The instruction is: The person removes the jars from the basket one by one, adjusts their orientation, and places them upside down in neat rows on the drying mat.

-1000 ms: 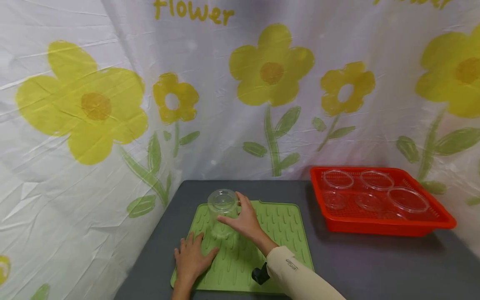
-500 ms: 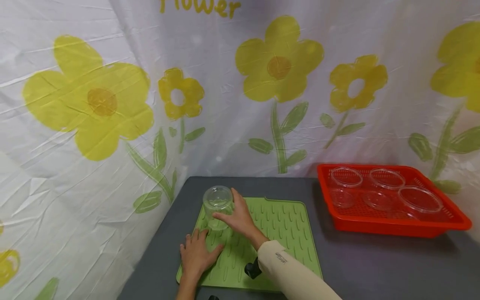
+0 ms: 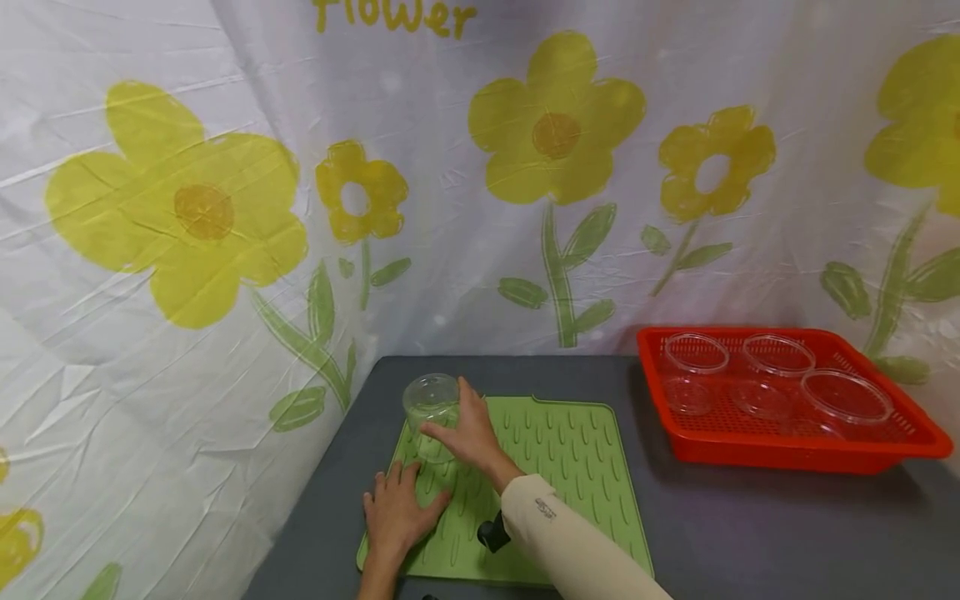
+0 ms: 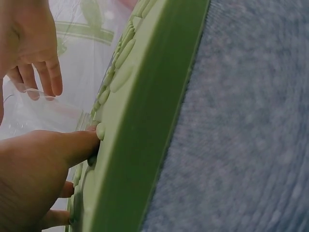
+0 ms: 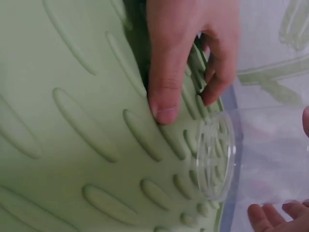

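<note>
Clear cup (image 3: 432,414) upside down, gripped by right hand (image 3: 468,433), left hand (image 3: 396,512) flat on green mat (image 3: 570,467)

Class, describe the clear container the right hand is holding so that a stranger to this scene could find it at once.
Start at the green ridged mat on the grey table, left of the red basket. At the mat's far left corner, the right hand grips the clear plastic container. Unlike the clear containers in the basket, it is upside down, base up.
</note>
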Available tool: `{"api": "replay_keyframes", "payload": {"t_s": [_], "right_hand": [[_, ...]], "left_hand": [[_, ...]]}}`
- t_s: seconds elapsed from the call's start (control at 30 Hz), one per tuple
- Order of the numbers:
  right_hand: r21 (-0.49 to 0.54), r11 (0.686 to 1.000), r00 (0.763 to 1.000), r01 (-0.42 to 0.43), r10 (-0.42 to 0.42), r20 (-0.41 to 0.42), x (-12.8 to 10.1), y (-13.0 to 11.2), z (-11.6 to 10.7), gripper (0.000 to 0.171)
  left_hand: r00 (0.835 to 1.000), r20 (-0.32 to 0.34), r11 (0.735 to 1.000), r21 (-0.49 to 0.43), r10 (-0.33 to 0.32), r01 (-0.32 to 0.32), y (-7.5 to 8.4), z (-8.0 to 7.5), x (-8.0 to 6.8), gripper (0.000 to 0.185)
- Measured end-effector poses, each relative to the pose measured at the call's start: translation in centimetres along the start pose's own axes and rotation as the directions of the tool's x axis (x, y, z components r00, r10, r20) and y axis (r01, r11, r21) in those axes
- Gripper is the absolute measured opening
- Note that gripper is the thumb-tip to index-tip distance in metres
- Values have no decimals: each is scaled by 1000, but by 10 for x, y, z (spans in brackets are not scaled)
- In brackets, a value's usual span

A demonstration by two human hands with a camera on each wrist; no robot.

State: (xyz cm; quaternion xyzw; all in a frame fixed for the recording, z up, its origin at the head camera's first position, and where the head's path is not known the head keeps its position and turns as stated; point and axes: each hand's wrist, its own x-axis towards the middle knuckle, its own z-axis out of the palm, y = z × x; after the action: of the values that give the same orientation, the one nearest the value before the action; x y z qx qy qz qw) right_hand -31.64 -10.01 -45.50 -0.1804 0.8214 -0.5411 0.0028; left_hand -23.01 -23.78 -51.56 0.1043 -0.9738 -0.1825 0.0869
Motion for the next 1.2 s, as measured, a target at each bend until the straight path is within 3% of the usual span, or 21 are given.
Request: {"api": "replay_keyframes", "payload": {"t_s": [0.43, 0.9, 1.2], "right_hand": [[-37, 999, 997, -30, 33, 71, 0, -6, -13, 101], [-15, 999, 998, -46, 46, 42, -5, 4, -29, 96], [-21, 1000, 1000, 22, -22, -14, -14, 28, -51, 75]], "left_hand": [[1000, 8, 1000, -6, 7, -7, 3, 4, 1, 75], [1000, 20, 1000, 10, 10, -11, 4, 1, 3, 76], [1000, 11, 1000, 22, 13, -13, -3, 3, 4, 76]]}}
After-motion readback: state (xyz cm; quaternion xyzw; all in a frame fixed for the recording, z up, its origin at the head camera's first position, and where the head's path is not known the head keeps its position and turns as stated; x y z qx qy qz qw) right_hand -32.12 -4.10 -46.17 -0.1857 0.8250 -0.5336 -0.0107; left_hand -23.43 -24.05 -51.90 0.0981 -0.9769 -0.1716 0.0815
